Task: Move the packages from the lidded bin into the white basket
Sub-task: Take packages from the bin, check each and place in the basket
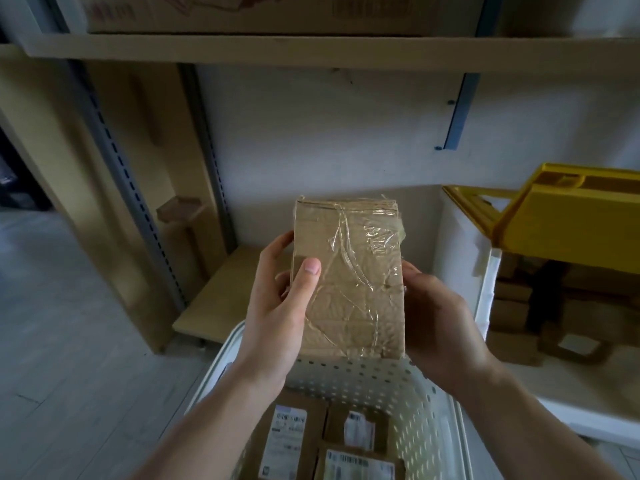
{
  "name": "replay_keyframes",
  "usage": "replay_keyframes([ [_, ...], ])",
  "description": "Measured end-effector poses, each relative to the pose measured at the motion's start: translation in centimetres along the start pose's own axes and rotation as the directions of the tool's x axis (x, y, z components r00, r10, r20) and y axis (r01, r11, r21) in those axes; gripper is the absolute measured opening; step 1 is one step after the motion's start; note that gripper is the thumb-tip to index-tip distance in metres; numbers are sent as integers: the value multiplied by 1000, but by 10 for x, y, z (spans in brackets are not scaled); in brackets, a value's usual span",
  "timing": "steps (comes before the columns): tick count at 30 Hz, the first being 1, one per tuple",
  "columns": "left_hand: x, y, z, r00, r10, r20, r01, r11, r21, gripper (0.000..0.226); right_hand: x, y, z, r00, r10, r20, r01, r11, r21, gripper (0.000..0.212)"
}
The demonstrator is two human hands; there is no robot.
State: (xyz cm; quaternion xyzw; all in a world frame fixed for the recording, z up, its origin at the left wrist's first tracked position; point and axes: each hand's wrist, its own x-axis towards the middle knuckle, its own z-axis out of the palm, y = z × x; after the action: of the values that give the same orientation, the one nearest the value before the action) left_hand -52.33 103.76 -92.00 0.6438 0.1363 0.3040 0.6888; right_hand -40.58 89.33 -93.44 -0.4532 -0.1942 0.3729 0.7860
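A brown cardboard package [349, 275] wrapped in clear tape is held upright above the far rim of the white perforated basket [412, 407]. My left hand [277, 317] grips its left edge with the thumb across the front. My right hand [440, 320] holds its right edge from the side. Inside the basket lie three labelled cardboard packages [294, 438]. At the right stands the white bin [464, 237] with its yellow lid [561, 209] raised, and several brown packages [519, 306] are stacked inside.
A low wooden shelf board [221, 289] lies behind the basket, with a metal shelf upright [138, 188] at the left. An upper shelf [311, 50] carries a cardboard box. Grey floor [69, 341] spreads to the left.
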Motion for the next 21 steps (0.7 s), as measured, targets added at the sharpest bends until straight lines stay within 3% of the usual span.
replay_keyframes([
  [5,7,-9,2,999,-41,-21,41,999,-10,47,6,2,-2,999,-9,-38,8,1000,-24,54],
  [11,17,-17,4,998,2,-60,10,981,193,42,10,2,-12,970,-132,-202,98,980,-171,44],
  [14,18,-18,7,995,13,-99,10,974,224,57,10,2,-13,964,-146,-223,119,984,-132,45],
  [17,19,-20,7,990,10,-143,25,969,246,48,11,0,-15,958,-148,-246,134,988,-72,39],
  [21,18,-22,8,990,-113,-80,120,989,85,25,9,-4,-20,966,-156,-207,147,987,-56,29],
])
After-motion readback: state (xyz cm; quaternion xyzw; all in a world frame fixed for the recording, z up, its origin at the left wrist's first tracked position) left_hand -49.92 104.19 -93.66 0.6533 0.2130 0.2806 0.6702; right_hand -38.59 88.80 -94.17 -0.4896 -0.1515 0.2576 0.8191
